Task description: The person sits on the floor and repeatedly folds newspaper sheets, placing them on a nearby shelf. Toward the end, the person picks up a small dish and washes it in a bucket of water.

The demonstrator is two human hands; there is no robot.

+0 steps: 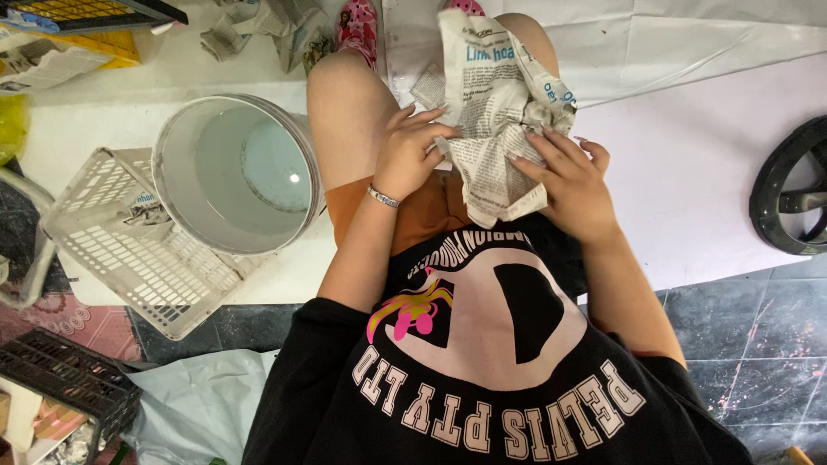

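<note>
A crumpled sheet of newspaper (497,112) lies over my lap, between my bare knees. My left hand (412,151) grips its left edge with curled fingers; a thin bracelet sits on that wrist. My right hand (566,176) presses and clutches the paper's right and lower side. Both hands bunch the same sheet. I sit with a black printed shirt and orange shorts below the hands.
A white bucket (172,138) holding cloudy liquid stands left of my knee. It rests partly on a white perforated plastic basket (121,250). Scraps of newspaper (250,30) lie beyond. A black ring-shaped object (788,189) sits at the right edge. A dark crate (65,379) sits lower left.
</note>
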